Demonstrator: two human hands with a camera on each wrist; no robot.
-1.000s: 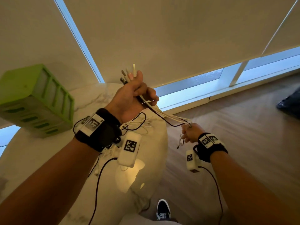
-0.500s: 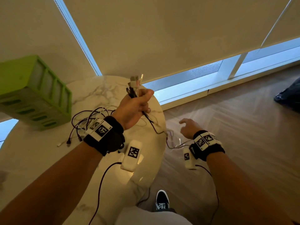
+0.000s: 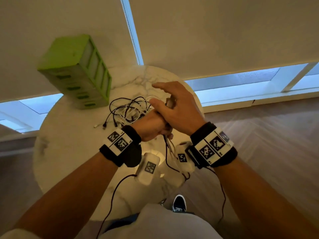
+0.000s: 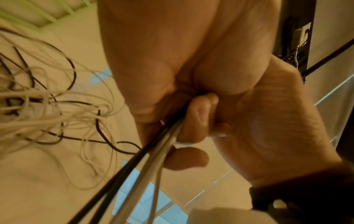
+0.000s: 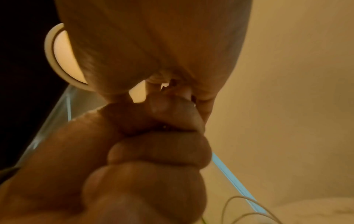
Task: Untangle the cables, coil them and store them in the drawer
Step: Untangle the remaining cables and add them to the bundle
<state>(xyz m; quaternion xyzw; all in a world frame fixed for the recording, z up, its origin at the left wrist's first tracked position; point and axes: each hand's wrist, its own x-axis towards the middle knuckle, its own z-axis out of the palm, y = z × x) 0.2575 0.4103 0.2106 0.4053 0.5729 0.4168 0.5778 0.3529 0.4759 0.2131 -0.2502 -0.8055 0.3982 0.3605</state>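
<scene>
Over one marble table (image 3: 72, 152), left hand (image 3: 150, 126) gripping one cable bundle (image 4: 153, 159), right hand (image 3: 176, 109) loosely cupped over it, grasp unclear.

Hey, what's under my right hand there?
Under the right hand is the left hand, gripping a bundle of cables that hang below it. The cable ends are mostly covered.

No legible text, label or number anywhere.

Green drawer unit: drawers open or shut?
Shut, as far as visible. In the head view the green drawer unit stands on the table with every front flush, none pulled out. The cables lie outside it.
</scene>
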